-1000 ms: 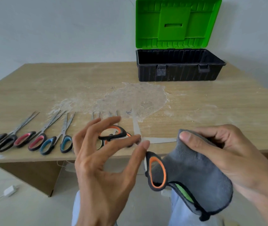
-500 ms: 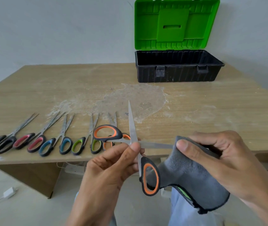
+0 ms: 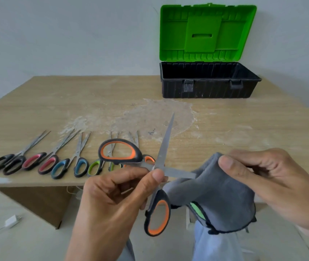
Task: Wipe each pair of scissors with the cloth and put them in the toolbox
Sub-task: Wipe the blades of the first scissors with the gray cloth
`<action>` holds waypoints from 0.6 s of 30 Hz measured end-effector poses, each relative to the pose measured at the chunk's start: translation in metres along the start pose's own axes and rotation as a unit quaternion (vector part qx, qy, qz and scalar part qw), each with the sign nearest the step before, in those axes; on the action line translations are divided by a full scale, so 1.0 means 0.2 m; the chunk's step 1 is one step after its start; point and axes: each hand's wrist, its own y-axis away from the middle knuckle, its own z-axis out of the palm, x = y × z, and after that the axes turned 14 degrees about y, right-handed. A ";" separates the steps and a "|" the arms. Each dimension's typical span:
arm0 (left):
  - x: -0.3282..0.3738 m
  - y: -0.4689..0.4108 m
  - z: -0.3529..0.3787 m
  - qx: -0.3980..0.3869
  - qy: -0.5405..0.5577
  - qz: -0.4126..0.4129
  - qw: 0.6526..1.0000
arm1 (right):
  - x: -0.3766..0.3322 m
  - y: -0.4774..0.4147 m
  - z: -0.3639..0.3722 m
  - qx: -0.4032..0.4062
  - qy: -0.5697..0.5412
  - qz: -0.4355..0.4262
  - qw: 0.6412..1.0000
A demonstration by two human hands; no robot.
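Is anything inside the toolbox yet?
Of the toolbox, only bare black back and side walls show inside. The floor is hidden behind the front wall, so anything lying flat is unseen.

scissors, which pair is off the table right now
The big orange-handled scissors, pinched near the pivot by the left hand, one blade in the grey cloth; the other pairs lie on the table.

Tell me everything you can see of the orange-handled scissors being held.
The orange-handled scissors are held over the edge of the table, opened wide. Of the metal blades, one points up and away; the other runs right into the grey cloth that the right hand pinches around it. The black handle loops are lined orange: the larger upper left, the smaller hanging low. The left hand pinches the pivot.
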 end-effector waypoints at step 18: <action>-0.05 0.00 0.00 -0.004 -0.004 0.041 0.999 | -0.06 -0.05 0.03 0.004 0.157 -0.049 0.986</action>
